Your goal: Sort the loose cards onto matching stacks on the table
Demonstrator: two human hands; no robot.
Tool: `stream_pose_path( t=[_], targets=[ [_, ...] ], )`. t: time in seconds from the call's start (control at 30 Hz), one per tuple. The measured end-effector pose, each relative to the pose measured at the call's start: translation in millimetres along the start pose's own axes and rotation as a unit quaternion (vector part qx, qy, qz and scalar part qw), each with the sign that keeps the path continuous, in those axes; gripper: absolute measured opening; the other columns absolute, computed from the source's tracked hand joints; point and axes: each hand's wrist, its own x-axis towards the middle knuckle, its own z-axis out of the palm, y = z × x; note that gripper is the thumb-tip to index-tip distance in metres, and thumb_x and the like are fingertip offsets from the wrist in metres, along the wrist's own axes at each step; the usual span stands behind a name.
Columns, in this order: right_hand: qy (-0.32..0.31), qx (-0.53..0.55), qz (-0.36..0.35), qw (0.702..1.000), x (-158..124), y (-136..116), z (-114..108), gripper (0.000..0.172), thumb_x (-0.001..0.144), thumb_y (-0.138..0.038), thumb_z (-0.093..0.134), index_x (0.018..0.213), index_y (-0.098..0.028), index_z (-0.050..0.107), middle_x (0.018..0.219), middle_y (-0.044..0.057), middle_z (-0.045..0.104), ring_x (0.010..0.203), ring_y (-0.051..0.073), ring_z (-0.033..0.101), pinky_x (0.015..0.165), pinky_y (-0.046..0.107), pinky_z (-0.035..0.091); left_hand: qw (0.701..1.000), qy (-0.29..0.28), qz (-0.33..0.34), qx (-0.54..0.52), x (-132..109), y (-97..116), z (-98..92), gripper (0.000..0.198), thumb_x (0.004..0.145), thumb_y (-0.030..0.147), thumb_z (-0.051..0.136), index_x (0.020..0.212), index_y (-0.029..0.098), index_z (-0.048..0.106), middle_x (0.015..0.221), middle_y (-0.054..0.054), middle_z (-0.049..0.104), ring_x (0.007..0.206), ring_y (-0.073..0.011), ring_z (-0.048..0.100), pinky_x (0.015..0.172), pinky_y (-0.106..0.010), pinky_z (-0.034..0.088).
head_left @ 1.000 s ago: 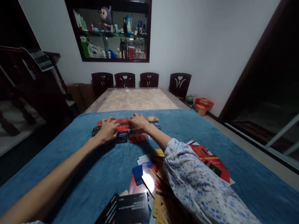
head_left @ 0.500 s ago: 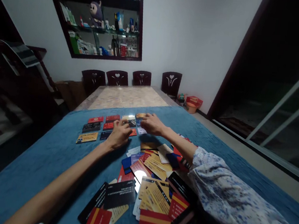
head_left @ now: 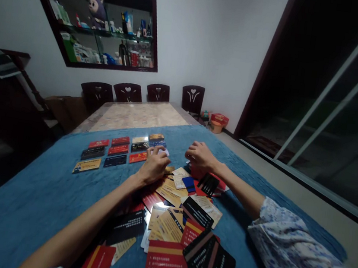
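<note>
My left hand is curled into a loose fist at the far edge of a loose heap of cards. It pinches a pale card at its fingertips. To the right, my right hand hovers with bent fingers over red and black cards at the heap's far right; whether it grips one I cannot tell. Beyond the left hand lie neat rows of cards, red, black, gold and blue, flat on the blue cloth.
Past the cloth the bare marbled tabletop runs to a row of dark chairs at the wall. A wall niche holds bottles and a plush toy. Red basins stand on the floor; a glass door is on the right.
Both hands have drawn back from the neat rows toward the loose heap and shifted right. The view has swung left to right, so the rows now lie uncovered.
</note>
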Motion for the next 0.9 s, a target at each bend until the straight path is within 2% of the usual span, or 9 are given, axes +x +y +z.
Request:
stream_pose_path(
  t=[0.17,0.27,0.43,0.57,0.7,0.9],
  targets=[
    [0.025,-0.003,0.018,1.000,-33,15,3,0.017,0.092,-0.022,0.055,0.087,-0.020,0.071,0.085,0.009,0.069,0.090,0.022,0.049,0.073,0.034,0.026,0.999,-0.029,0.018,-0.032,15,24,8.7,0.019,0.086,0.012,0.056,0.091,0.020,0.072,0.097,-0.009,0.070,0.125,-0.0320,0.043,0.099,-0.054,0.027],
    [0.038,0.001,0.030,0.999,-53,22,5,0.014,0.091,-0.022,0.058,0.089,-0.020,0.071,0.086,0.008,0.069,0.091,0.023,0.049,0.073,0.034,0.027,0.996,-0.058,0.037,-0.051,23,38,15.2,0.017,0.085,0.017,0.059,0.094,0.020,0.073,0.099,-0.010,0.069,0.125,-0.0339,0.041,0.097,-0.055,0.028],
    [0.048,0.049,0.038,0.997,-79,33,11,0.012,0.090,-0.029,0.062,0.089,-0.020,0.071,0.086,0.008,0.068,0.091,0.023,0.049,0.073,0.034,0.029,0.993,-0.078,0.069,-0.059,30,62,24.1,0.021,0.085,0.014,0.056,0.096,0.020,0.072,0.105,-0.011,0.070,0.125,-0.0336,0.040,0.097,-0.056,0.028],
    [0.049,0.088,0.030,0.994,-90,43,18,0.015,0.090,-0.027,0.058,0.090,-0.020,0.072,0.085,0.009,0.067,0.090,0.023,0.049,0.074,0.035,0.033,0.988,-0.108,0.091,-0.070,33,82,26.7,0.019,0.085,0.015,0.057,0.095,0.019,0.071,0.108,-0.010,0.069,0.126,-0.0333,0.040,0.099,-0.056,0.029],
    [0.036,0.124,0.013,0.991,-97,45,21,0.018,0.087,-0.019,0.057,0.090,-0.020,0.074,0.086,0.008,0.066,0.085,0.021,0.050,0.078,0.035,0.037,0.983,-0.133,0.113,-0.063,37,98,28.9,0.021,0.089,0.020,0.055,0.104,0.020,0.069,0.112,-0.010,0.067,0.124,-0.0331,0.041,0.099,-0.057,0.029],
    [0.006,0.151,0.006,0.988,-100,37,16,0.024,0.082,-0.011,0.057,0.093,-0.020,0.077,0.089,0.009,0.066,0.085,0.021,0.050,0.080,0.035,0.038,0.974,-0.149,0.158,-0.056,35,107,31.7,0.020,0.091,0.028,0.057,0.106,0.027,0.070,0.116,-0.008,0.064,0.122,-0.0317,0.041,0.102,-0.057,0.029]
  ],
)
